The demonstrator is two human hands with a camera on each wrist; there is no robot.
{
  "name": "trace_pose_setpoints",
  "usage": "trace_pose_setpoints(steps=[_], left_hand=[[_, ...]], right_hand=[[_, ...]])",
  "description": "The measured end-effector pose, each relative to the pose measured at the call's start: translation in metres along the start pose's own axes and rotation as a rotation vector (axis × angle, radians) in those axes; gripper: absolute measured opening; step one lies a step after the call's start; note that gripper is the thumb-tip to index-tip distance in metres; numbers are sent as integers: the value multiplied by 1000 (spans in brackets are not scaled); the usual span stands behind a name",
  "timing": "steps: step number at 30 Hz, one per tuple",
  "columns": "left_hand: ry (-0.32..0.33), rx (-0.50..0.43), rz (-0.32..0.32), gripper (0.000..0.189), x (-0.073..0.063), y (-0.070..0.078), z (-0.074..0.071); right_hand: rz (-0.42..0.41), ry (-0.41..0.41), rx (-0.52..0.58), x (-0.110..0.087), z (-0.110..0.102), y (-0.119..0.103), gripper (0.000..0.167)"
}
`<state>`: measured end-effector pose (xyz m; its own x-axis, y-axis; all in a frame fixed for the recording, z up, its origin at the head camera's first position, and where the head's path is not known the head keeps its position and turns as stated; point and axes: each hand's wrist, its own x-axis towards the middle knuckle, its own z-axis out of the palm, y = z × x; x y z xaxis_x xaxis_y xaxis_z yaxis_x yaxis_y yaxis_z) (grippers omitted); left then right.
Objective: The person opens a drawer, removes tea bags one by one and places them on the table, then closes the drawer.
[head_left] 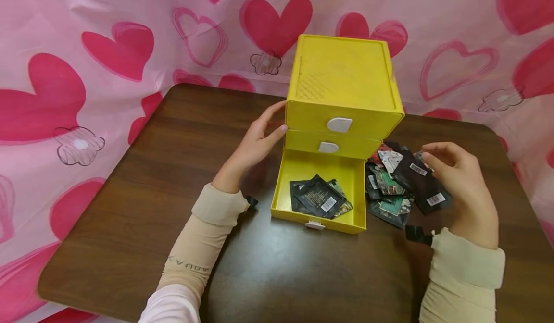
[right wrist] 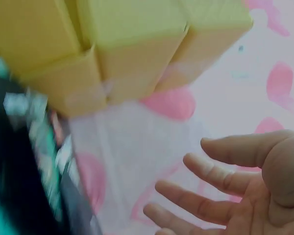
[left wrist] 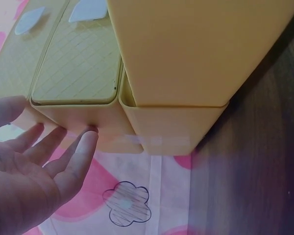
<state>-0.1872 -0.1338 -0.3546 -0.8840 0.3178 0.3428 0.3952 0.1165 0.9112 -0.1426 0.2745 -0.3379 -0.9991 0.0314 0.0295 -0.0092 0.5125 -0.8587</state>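
A yellow drawer unit (head_left: 344,75) stands upright with its bottom drawer (head_left: 318,163) pulled out. Several flat black packets (head_left: 319,197), one with a barcode label, lie in that drawer. My left hand (head_left: 256,142) is at the unit's left side, fingertips right at its wall with the fingers loosely extended. To the right of the drawer, a loose pile of packets (head_left: 391,188), black with green, white and red parts, lies on the table. My right hand (head_left: 465,181) hovers over the pile's right edge; in the right wrist view its fingers (right wrist: 210,208) are spread, holding nothing.
White tabs (head_left: 339,124) mark the upper two drawers, both pushed in. The dark wooden table (head_left: 320,270) reaches back to a pink sheet (head_left: 207,34) printed with hearts, which hangs behind and along the left. Dark straps (head_left: 417,235) show at the wrists.
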Motion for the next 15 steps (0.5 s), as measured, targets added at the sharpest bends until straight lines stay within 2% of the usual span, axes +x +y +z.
trace_pose_setpoints(steps=[3,5,10,12,15], left_hand=[[-4,-10,4,54,0,-1,2],[-4,-15,4,54,0,3,3],[-8,-8,8,53,0,2,4],[-3,4,13,54,1,-2,4],[1,17,7,53,0,-1,2]], right_hand=[[-62,-31,-27,-5,11,-18,17],[-99,-47,-73,-8,19,-29,20],[-182,-91,-185,-14,33,-53,25],[-229,-120,-196,-13,39,-61,24],[-280,-186,-196,-11,49,-74,23]])
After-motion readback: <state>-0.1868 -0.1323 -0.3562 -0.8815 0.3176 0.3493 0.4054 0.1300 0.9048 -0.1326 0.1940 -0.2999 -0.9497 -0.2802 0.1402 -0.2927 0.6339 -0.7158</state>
